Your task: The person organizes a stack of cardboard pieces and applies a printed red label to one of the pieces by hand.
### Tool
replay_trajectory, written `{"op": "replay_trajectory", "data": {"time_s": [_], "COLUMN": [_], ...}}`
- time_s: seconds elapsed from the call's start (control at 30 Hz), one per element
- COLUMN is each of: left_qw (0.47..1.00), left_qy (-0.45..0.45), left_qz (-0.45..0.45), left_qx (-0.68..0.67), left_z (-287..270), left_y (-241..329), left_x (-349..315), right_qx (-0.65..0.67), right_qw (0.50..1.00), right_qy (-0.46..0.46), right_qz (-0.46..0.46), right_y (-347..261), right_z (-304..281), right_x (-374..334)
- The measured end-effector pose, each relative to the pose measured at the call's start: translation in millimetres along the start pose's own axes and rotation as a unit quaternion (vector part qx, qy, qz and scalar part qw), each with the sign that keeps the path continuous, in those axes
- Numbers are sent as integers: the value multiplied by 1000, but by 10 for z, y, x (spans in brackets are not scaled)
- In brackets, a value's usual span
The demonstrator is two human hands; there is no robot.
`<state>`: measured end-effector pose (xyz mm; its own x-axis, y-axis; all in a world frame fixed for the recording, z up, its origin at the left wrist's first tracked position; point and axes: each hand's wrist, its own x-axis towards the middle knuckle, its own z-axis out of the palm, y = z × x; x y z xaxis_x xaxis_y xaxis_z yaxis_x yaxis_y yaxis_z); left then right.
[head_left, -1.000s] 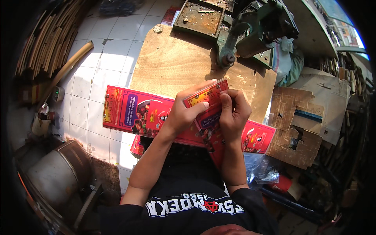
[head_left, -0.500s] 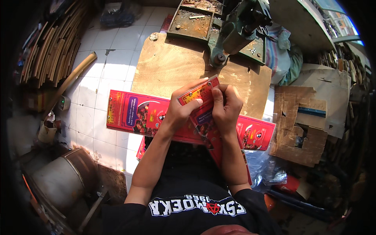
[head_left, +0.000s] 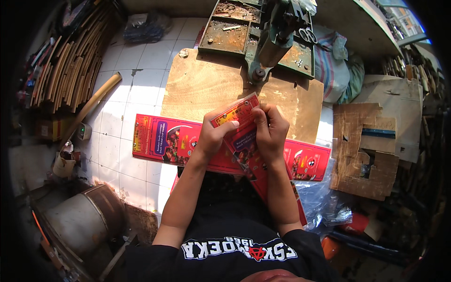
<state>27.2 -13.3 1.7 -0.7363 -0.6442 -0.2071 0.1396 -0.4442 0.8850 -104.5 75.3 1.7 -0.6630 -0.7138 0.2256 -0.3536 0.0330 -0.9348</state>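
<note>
A long red printed strip (head_left: 246, 143), glossy and with food pictures on it, slants from between my hands down toward my right forearm. My left hand (head_left: 213, 136) is closed on its left edge, thumb on the face and fingers behind. At the upper right edge my right hand (head_left: 272, 129) is curled, its thumb against the strip. Small round marks show near the strip's top corners. Under my forearms, more red strips (head_left: 183, 143) lie crosswise, overlapping the near edge of a wooden board (head_left: 202, 84).
A green metal press (head_left: 272, 51) stands at the board's far edge, flanked by trays (head_left: 230, 35) of small parts. Cut cardboard (head_left: 347, 164) and clear plastic (head_left: 314, 202) are on the right. Stacked boards (head_left: 70, 61), a bamboo pole (head_left: 101, 94) and a metal drum (head_left: 84, 218) stand left.
The view has shifted slightly. My right fingers have curled more at the strip's edge, and the strip's top has tilted a little. My left hand keeps its hold.
</note>
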Motion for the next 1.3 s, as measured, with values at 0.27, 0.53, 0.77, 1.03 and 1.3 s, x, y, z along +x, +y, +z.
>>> {"op": "replay_trajectory", "data": {"time_s": [0.27, 0.53, 0.77, 1.03, 1.3], "left_qw": [1000, 999, 999, 1000, 1000], "left_qy": [-5, -6, -8, -6, -5], "left_qz": [9, 34, 32, 24, 20], "left_qx": [-8, 15, 5, 1, 16], "left_z": [3, -1, -12, -7, -6], "left_y": [-3, 8, -20, -1, 18], "left_x": [2, 19, 32, 27, 15], "right_qx": [-36, 12, 1, 8, 41], "right_qw": [999, 1000, 1000, 1000, 995], "right_qy": [-2, 0, 13, 13, 87], "right_qz": [-8, 3, -6, -13, 12], "right_y": [-28, 3, 15, 25, -30], "right_z": [17, 31, 40, 22, 49], "right_x": [23, 17, 24, 10, 1]}}
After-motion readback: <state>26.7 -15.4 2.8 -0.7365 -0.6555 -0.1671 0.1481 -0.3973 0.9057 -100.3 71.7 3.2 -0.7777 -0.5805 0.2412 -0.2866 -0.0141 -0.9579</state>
